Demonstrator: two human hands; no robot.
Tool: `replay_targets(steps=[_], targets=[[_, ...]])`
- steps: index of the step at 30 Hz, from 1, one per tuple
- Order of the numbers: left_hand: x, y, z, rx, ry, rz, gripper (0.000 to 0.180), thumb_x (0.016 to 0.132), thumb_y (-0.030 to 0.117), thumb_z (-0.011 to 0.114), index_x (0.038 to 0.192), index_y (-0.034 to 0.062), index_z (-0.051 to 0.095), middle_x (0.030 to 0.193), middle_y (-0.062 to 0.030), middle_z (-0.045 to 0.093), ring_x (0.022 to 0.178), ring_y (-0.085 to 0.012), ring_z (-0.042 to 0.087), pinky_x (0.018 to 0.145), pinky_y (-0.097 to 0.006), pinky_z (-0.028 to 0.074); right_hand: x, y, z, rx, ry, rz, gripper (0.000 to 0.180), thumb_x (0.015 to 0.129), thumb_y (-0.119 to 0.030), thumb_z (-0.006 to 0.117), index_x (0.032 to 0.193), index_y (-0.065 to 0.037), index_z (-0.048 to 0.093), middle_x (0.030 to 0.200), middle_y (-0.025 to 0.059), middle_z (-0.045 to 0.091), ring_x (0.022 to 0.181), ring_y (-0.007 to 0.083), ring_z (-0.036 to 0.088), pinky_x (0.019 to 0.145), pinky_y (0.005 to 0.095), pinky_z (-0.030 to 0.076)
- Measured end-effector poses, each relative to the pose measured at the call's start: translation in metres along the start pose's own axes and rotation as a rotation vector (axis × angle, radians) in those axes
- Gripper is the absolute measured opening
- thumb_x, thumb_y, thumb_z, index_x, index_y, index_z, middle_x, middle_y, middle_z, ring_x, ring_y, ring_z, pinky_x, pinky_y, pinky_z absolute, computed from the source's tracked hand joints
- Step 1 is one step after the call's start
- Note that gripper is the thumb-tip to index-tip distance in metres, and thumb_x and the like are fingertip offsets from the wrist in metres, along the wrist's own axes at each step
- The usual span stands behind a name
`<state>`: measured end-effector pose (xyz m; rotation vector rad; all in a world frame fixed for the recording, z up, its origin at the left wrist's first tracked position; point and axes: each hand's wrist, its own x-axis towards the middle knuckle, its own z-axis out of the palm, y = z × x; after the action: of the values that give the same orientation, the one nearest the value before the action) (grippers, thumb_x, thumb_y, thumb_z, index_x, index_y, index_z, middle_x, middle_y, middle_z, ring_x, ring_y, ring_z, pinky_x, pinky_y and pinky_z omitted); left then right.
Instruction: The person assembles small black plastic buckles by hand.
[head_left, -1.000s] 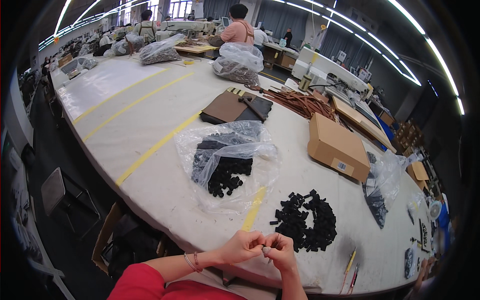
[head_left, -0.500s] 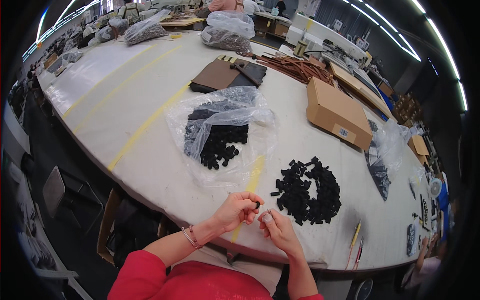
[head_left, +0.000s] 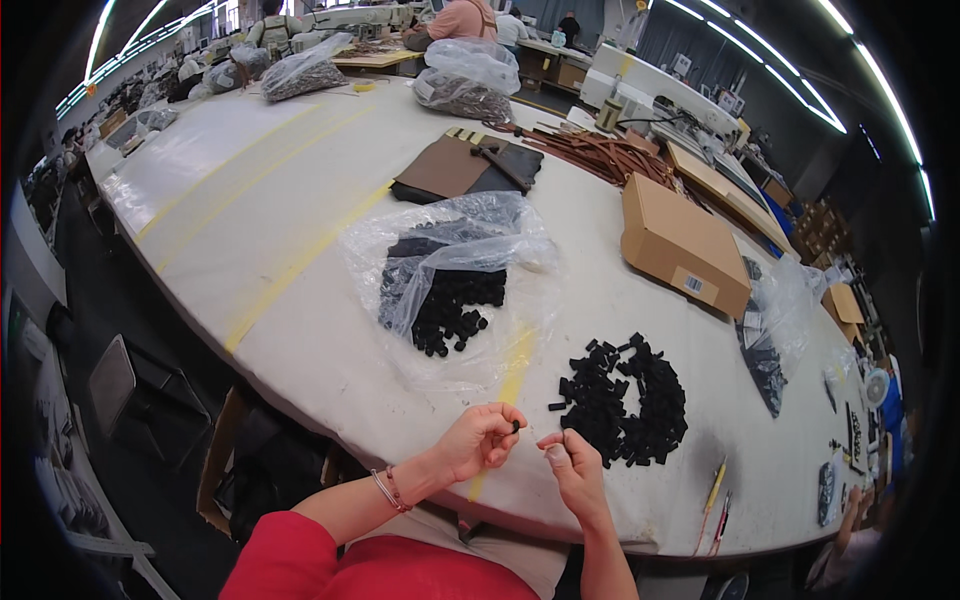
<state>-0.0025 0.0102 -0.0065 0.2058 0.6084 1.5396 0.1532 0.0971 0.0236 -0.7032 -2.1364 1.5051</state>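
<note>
My left hand [head_left: 485, 440] is curled at the near edge of the white table [head_left: 300, 330], pinching a small black part [head_left: 516, 427] between thumb and fingertips. My right hand [head_left: 570, 470] sits a few centimetres to its right, fingers closed; whether it holds anything I cannot tell. Just beyond my right hand lies a loose pile of small black parts [head_left: 625, 400]. Farther back, an open clear plastic bag [head_left: 450, 275] spills more of the same black parts.
A closed cardboard box [head_left: 685, 245] sits at the right. Brown and black leather pieces [head_left: 465, 170] and brown straps [head_left: 600, 155] lie farther back. Another clear bag [head_left: 765, 335] lies at right; pencils [head_left: 713, 490] near the front edge. People work at the far end.
The view has tilted down and nearer to the table. My hands, which were touching, have drawn slightly apart, the left one keeping a small black part.
</note>
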Motion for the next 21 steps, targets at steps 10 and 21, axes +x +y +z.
replay_targets(steps=[10,21], targets=[[-0.006,-0.005,0.0,0.059,-0.011,-0.017,0.012,0.073,0.001,0.042,0.082,0.0034,0.049,0.057,-0.0048,0.049,0.037,-0.0094,0.039,0.036,-0.02,0.032,-0.003,0.002,0.009,-0.355,-0.06,-0.055,0.025,0.086,-0.026,0.046,0.087,-0.003,0.056,0.062,0.0144,0.055,0.056,0.0281,0.056,0.052,0.0329,0.042],[-0.003,0.0,0.002,0.017,-0.061,-0.011,0.014,0.075,0.001,0.043,0.086,0.0037,0.05,0.059,-0.0062,0.05,0.04,-0.0118,0.043,0.039,-0.022,0.034,0.002,-0.007,0.006,-0.154,-0.18,0.095,0.022,0.084,-0.015,0.045,0.096,0.0,0.056,0.062,0.0118,0.055,0.055,0.0188,0.054,0.053,0.0286,0.042]])
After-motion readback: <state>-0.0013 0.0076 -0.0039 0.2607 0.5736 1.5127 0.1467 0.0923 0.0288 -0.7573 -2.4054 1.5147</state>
